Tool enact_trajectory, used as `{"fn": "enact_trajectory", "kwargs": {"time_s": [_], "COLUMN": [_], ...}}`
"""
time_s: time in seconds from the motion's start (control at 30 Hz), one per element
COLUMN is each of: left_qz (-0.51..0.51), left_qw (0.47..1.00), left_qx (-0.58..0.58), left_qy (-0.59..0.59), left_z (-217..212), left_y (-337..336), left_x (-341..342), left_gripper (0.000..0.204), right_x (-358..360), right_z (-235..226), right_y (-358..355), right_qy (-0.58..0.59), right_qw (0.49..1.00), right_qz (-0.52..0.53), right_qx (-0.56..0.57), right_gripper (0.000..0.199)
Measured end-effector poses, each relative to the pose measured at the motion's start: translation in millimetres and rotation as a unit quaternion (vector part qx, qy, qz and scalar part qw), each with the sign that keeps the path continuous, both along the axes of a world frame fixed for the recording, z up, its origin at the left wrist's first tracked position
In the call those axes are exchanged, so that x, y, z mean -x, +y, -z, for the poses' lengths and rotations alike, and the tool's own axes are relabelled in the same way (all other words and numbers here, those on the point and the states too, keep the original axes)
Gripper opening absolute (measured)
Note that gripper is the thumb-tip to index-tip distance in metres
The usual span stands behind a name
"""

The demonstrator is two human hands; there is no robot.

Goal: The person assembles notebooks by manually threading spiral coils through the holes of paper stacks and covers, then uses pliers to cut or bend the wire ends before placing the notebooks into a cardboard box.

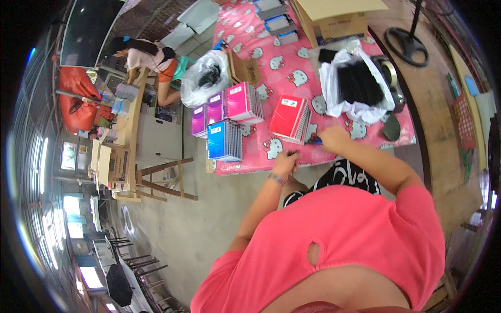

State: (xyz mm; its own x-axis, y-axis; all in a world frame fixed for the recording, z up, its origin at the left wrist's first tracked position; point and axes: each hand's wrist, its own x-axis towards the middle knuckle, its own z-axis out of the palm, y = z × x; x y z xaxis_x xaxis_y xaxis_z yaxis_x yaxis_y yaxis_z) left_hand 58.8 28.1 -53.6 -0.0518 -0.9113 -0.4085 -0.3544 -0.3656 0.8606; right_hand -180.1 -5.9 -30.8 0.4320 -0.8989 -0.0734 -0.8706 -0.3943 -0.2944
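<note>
My left hand [286, 161] is closed at the near edge of the pink patterned table [292, 68], its fingers pinched on something too small to make out. My right hand [331, 138] rests on the tablecloth beside a small blue object [315, 140], just in front of a stack of red spiral notebooks [289, 118]. A blue notebook stack [224, 141] stands left of my left hand, with pink and purple stacks [229, 104] behind it. A white plastic bag holding black items [357, 83] lies beyond my right hand.
A cardboard box [334, 21] and more notebook piles [276, 18] sit at the table's far end. A clear bag [206, 78] lies at the left edge. Another person [151, 60] works at a wooden bench [130, 120] to the left. A fan base [407, 44] stands on the right.
</note>
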Motion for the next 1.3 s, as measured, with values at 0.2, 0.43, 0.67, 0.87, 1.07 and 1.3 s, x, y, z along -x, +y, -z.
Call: {"fn": "enact_trajectory", "kwargs": {"time_s": [0.2, 0.43, 0.67, 0.87, 1.07, 1.3], "left_qz": [-0.033, -0.234, 0.139, 0.313, 0.316, 0.319], "left_qw": [0.970, 0.955, 0.934, 0.879, 0.872, 0.881], "left_qx": [0.027, 0.046, 0.283, 0.218, 0.207, 0.209], "left_qy": [0.240, 0.178, -0.170, -0.285, -0.312, -0.281], "left_z": [-151, -283, -189, -126, -95, -95], "left_y": [-100, -211, -180, -110, -109, -112], "left_x": [-94, -121, -52, 45, 43, 41], "left_gripper": [0.011, 0.084, 0.039, 0.037, 0.045, 0.041], "right_x": [12, 18, 10, 4, -5, -8], "right_z": [5, 13, -4, -11, -3, 8], "right_y": [16, 15, 23, 21, 18, 17], "right_qy": [-0.016, -0.033, -0.084, -0.341, -0.372, -0.419], "right_qw": [0.998, 0.999, 0.994, 0.938, 0.924, 0.907], "right_qz": [0.016, 0.031, 0.059, -0.028, -0.047, -0.020], "right_qx": [0.054, 0.021, 0.028, 0.060, 0.070, -0.044], "right_gripper": [0.034, 0.034, 0.043, 0.045, 0.044, 0.037]}}
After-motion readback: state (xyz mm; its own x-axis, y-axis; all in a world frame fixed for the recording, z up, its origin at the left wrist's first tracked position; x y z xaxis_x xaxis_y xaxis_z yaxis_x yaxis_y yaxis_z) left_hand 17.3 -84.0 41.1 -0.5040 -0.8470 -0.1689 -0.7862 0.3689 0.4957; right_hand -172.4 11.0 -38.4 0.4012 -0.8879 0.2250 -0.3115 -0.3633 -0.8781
